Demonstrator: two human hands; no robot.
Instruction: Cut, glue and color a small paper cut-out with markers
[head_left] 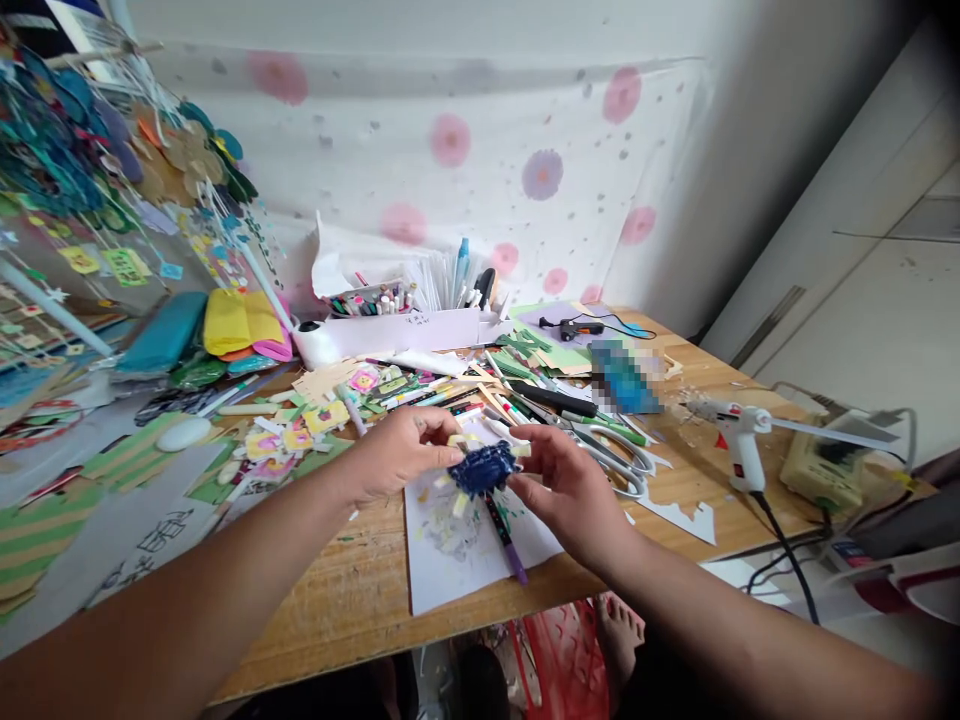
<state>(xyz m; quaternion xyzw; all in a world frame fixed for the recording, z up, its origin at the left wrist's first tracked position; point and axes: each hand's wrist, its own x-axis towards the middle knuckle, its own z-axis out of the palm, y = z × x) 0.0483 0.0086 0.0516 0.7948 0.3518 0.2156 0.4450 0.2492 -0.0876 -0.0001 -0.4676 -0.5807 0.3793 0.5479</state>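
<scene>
A dark blue piece with pale yellow tabs around its edge [484, 470] is held up between both hands, over a white sheet of paper [442, 560] that has faint yellow and green smudges. My left hand [409, 452] pinches its left side with thumb and fingers. On the right side, my right hand [566, 488] grips it by a pale tab and the edge. Below the blue piece, a black marker with a purple end [512, 555] lies on the paper; its upper end is hidden behind the piece.
Pens and paper scraps cover the table's middle. Grey-handled scissors [619, 455] lie right of my hands. Further right stands a white glue gun [742, 450] with a black cord. At the back is a white box of markers [420, 330]; left are yellow-pink paper flowers [285, 445].
</scene>
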